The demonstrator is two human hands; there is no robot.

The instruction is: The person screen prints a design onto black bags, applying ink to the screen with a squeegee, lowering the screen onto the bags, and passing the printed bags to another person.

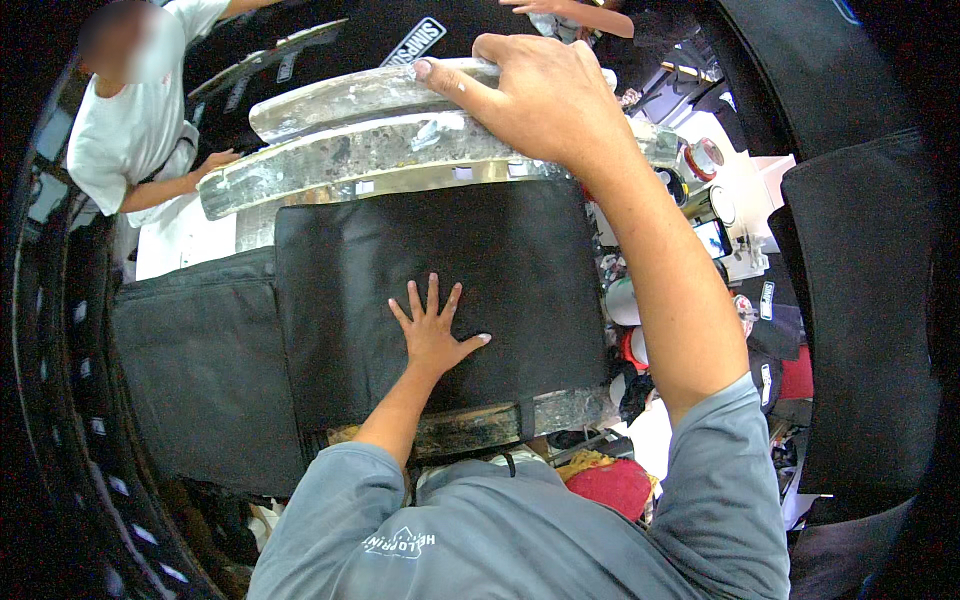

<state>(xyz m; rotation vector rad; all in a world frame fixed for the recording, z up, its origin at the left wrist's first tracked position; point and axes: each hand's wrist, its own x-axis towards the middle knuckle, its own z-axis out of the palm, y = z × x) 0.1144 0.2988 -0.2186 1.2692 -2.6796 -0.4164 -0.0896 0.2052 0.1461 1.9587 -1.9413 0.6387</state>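
My left hand [432, 332] lies flat with its fingers spread on a smooth black fabric panel [520, 270]. The panel sits over a board whose stained edge [465, 428] shows nearest my body. Beyond the panel stands a raised, paint-stained grey frame [330, 155], seen as two long thick bars. My right hand [545, 100] is up high at the frame's upper bar, its fingers bent over the top edge. Part of the grip is hidden behind the hand. A second black panel [200, 370] adjoins the first on the left.
At the left a person in a white shirt [120, 150] reaches toward the frame's end. Another person's hand [545, 6] shows at the top. Cans [622, 302], jars [705, 155] and a phone [712, 238] crowd the right side. Black fabric pieces [860, 300] hang around.
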